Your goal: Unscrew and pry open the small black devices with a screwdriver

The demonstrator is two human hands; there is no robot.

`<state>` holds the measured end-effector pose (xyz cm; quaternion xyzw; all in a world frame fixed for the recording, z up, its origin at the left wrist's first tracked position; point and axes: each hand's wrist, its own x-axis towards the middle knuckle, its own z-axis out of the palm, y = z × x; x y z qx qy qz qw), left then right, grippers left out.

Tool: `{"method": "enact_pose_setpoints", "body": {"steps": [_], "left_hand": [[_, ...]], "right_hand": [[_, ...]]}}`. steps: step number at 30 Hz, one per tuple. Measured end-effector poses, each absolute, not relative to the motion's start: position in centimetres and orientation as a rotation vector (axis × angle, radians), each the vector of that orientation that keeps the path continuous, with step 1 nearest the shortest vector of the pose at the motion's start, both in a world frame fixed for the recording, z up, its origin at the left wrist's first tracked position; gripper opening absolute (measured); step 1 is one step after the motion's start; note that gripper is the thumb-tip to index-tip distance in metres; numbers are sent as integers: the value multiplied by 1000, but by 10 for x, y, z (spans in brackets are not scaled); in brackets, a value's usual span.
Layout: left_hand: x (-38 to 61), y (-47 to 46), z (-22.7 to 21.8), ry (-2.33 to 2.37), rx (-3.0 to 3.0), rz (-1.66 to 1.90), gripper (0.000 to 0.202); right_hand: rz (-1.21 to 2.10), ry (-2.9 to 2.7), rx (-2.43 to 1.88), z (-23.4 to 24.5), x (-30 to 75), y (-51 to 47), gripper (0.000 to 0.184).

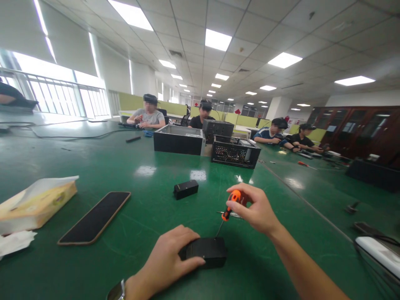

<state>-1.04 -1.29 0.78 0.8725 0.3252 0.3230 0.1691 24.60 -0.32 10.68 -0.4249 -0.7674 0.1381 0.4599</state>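
My left hand [167, 258] lies on the green table [125, 166], its fingers wrapped round the left end of a small black box [208, 251]. Above it, my right hand [254, 210] is closed on the orange handle of a screwdriver [229, 206]. The thin shaft slants down and its tip meets the top of the black box near the back edge. A second small black box [186, 188] lies a little farther back. Something thin and metallic lies behind the screwdriver; I cannot make it out.
A phone [95, 216] lies face down at the left beside a tissue box [36, 204]. Two open computer cases [179, 139] [235, 153] stand mid-table. Several people sit working at the far side. A white device with cables [379, 252] sits at the right edge.
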Motion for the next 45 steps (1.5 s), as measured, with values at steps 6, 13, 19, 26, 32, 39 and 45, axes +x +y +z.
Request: {"method": "enact_pose_setpoints", "body": {"steps": [6, 13, 19, 26, 32, 39, 45], "left_hand": [[-9, -11, 6, 931, 2466, 932, 39], [-10, -12, 7, 931, 2468, 922, 37], [-10, -13, 8, 952, 2471, 904, 37], [-10, -12, 7, 950, 2463, 904, 38], [-10, -13, 8, 954, 2460, 913, 38], [-10, -13, 8, 948, 2444, 895, 37], [-10, -13, 8, 952, 2433, 886, 36]], "right_hand": [[283, -1918, -992, 110, 249, -8, 21], [153, -2073, -937, 120, 254, -12, 16], [141, -2120, -916, 122, 259, -13, 31], [136, -2199, -959, 126, 263, -14, 29], [24, -2172, -996, 126, 267, -14, 33], [232, -2221, -969, 127, 266, -16, 36], [171, -2208, -976, 126, 264, -16, 34]]}}
